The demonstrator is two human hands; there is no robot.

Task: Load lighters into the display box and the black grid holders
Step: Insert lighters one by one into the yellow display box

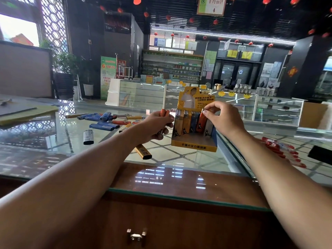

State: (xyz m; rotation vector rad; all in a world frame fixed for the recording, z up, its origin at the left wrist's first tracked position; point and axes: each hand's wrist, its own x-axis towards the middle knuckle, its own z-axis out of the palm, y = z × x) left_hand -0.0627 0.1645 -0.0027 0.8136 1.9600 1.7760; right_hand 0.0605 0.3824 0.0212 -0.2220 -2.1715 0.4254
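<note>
Display box (194,145): yellow, upright on the glass desk (53,141), centre. A row of lighters (186,124) stands inside. Right hand (224,117): thumb and fingertips pinch the top of an orange lighter (199,124), tilted in that row. Left hand (156,126), just left of the box, is curled round several orange lighters (164,112). Gold lighter (143,152) lies nearer, below the left hand. Blue lighters (102,121) are scattered far left; red lighters (282,150) lie right.
</note>
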